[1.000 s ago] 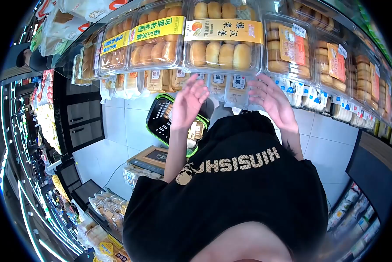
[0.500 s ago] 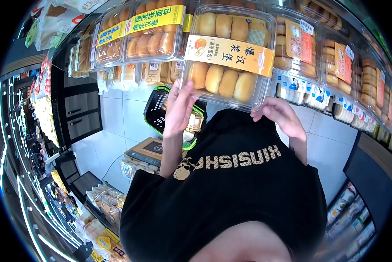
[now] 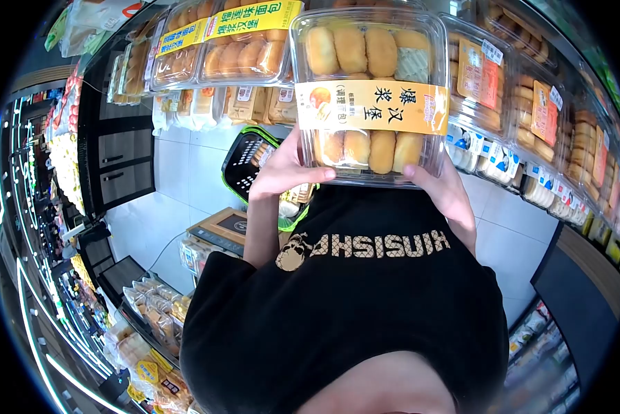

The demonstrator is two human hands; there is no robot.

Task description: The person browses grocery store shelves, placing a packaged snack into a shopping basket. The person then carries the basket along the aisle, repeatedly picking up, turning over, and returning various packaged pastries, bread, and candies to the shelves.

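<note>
Bread box (image 3: 369, 107) in hand

My left hand (image 3: 280, 172) and right hand (image 3: 444, 196) pinch its near corners, thumbs at the near edge; other fingers hidden, can't tell their spread. Box shows between yellow-labelled packs (image 3: 248, 62) and orange-labelled packs (image 3: 482, 76).

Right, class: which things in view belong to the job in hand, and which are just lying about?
In the job:
left hand and right hand
orange-banded bun box, held by both
perhaps the black basket, packs inside

Just lying about:
yellow-labelled bun boxes
orange-labelled boxes, right
bagged bread, lower left
</note>
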